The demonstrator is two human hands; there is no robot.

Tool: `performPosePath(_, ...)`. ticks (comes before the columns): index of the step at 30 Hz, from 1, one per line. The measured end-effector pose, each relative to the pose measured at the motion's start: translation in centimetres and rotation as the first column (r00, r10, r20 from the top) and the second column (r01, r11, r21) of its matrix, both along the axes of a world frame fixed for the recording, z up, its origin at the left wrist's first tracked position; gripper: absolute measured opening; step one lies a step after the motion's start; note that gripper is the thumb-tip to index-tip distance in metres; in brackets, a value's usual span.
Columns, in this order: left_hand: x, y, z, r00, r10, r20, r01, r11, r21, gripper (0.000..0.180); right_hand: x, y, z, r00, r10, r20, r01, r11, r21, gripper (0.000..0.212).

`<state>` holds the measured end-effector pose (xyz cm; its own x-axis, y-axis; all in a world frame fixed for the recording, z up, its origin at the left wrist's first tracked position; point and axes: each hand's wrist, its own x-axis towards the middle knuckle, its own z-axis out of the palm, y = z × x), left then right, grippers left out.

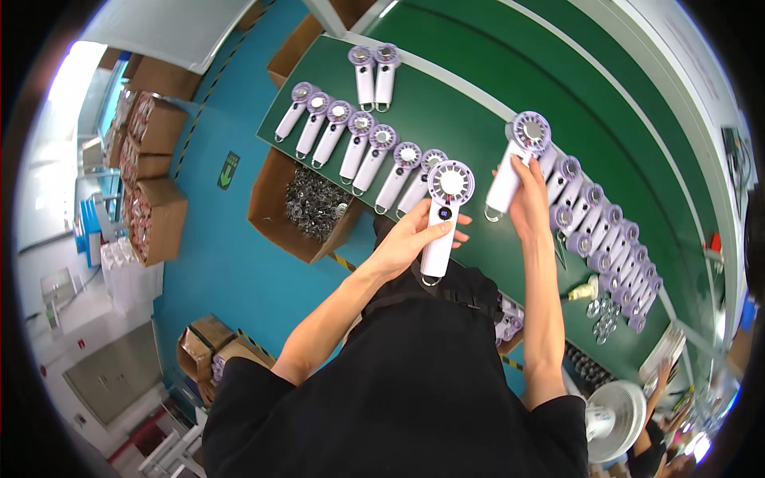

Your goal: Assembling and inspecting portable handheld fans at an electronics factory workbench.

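Note:
In my left hand [422, 237] is a white and lilac handheld fan [437, 253], head up, with a small dark display on its handle and a metal loop at the bottom. My right hand [527, 195] grips a second handheld fan [502, 187] farther right, over the green table [470, 103]; its round head tilts to the upper right. Just beyond my left hand, a slanting row of similar fans [360, 151] lies along the table's near edge. Two more fans [374, 76] lie side by side behind that row.
To the right, many fans [610, 239] lie packed in rows. Beside them are metal rings [603, 319] and a yellowish tool [583, 290]. A cardboard box [271, 195] of small metal parts stands below the left edge. A white desk fan [617, 418] and another person's arm [660, 386] are at lower right.

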<state>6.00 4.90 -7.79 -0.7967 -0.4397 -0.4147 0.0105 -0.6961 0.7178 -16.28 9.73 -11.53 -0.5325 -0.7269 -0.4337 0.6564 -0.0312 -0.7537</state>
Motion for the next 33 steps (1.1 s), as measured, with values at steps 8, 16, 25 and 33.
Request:
performPosePath(8, 3.7, -0.9, -0.1, 0.98, 0.188, 0.059, -0.191, 0.981, 0.034, 0.039, 0.9, -16.7, -12.6, 0.989, 0.135, -0.052, -0.119, 0.963, 0.241, 0.043)
performPosePath(16, 6.4, -3.9, 0.3, 0.963, 0.249, 0.107, -0.258, 0.962, 0.09, 0.043, 2.2, -26.4, -18.7, 0.958, 0.195, -0.21, -0.1, 0.914, 0.393, 0.038)
performPosePath(25, 9.0, -10.8, 1.1, 0.983, 0.125, 0.132, -0.135, 0.989, 0.068, 0.041, 2.3, -29.8, -20.2, 0.843, 0.395, -0.366, -0.158, 0.832, 0.532, 0.048)
performPosePath(33, 10.6, -15.7, -0.1, 0.992, -0.056, 0.111, 0.048, 0.996, 0.072, 0.04, 5.1, -24.2, -13.9, 0.605, 0.108, -0.789, 0.319, 0.875, 0.364, 0.029)
